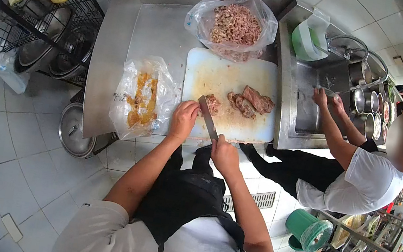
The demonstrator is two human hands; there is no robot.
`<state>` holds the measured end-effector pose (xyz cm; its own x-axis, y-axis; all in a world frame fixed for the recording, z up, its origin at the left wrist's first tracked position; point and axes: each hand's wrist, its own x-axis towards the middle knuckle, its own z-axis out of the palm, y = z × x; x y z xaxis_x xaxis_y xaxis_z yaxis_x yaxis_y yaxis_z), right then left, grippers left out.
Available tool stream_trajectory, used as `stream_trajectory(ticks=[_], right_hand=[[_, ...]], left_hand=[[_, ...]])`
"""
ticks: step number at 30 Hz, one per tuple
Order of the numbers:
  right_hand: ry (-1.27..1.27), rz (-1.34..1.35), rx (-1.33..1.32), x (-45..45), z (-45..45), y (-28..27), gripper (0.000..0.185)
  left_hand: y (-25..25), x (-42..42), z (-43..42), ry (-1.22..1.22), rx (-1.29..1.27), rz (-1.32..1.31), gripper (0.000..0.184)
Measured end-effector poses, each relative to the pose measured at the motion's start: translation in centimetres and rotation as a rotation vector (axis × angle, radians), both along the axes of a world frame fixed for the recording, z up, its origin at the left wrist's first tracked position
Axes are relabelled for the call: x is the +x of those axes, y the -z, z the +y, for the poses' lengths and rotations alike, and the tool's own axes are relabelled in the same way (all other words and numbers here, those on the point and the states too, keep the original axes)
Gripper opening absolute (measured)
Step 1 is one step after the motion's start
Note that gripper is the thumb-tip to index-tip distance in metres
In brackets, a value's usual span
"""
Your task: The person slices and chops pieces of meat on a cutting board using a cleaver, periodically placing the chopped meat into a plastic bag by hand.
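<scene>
My right hand (224,156) is wrapped round the handle of a knife (207,118), its blade pointing away from me over the white cutting board (267,76). My left hand (184,119) is at the board's near left, fingers curled close to the blade; what they hold, if anything, is hidden. A small heap of cut meat (212,103) lies just beside the blade tip. Larger browned pieces of meat (258,100) rest on the board to the right. Behind the board, an open plastic bag (237,24) is full of diced meat.
Left of the board lies a clear bag (143,100) with yellowish pieces on the steel counter (160,24). To the right, a co-worker (363,167) reaches into a sink (311,101). A green bucket (304,228) stands behind on the right; a wire rack (41,37) holds pots at left.
</scene>
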<state>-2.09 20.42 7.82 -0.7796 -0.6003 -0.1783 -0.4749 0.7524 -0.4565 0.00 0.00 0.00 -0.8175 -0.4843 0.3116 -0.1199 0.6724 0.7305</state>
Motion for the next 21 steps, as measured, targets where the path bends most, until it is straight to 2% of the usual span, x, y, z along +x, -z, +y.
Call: stream_trajectory(ticks=[5,8,11,14,18,21], right_hand=[[-0.006,-0.007,0.014,0.1,0.0,0.1,0.017],[0.026,-0.008,-0.034,-0.4,-1.3,3.2,0.025],[0.013,0.023,-0.095,-2.8,-4.8,4.3,0.027],[0.047,0.026,-0.106,-4.2,-7.0,3.4,0.020],[0.051,-0.027,-0.074,-2.0,-3.5,3.0,0.022],[0.047,-0.074,-0.035,0.2,1.0,2.0,0.024]], left_hand=[[0.7,-0.4,0.1,0.054,-0.021,0.032,0.014],[-0.3,-0.6,-0.6,0.106,-0.053,-0.010,0.013],[0.4,-0.6,-0.8,0.125,-0.027,0.006,0.018],[-0.4,0.6,0.2,0.123,-0.061,0.034,0.027],[-1.4,2.1,0.7,0.144,-0.105,-0.024,0.038],[0.1,1.5,0.1,0.136,-0.114,-0.004,0.040]])
